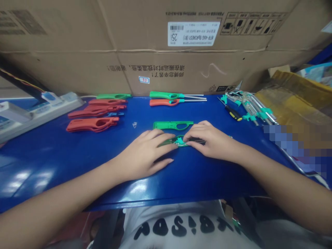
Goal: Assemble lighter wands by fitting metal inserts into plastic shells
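Observation:
On the blue table, my left hand point(149, 152) rests its fingers over a green lighter casing half point(166, 141) and holds it down. My right hand point(209, 140) pinches at a teal lighter trigger part point(179, 140) with a metal tube, which lies in that casing. Both hands partly cover the casing and the inner parts. Just behind them lies a second green casing half point(173, 125), its inner side up, untouched.
Red casings point(92, 124) and a power strip point(43, 112) are at left. Small screws point(135, 125) lie mid-table. Two long-nosed lighters point(164, 102) lie behind. To the right are a screwdriver point(233, 113), metal tubes with teal parts point(255, 107) and a taped bag point(295, 100). A cardboard box point(85, 69) stands behind.

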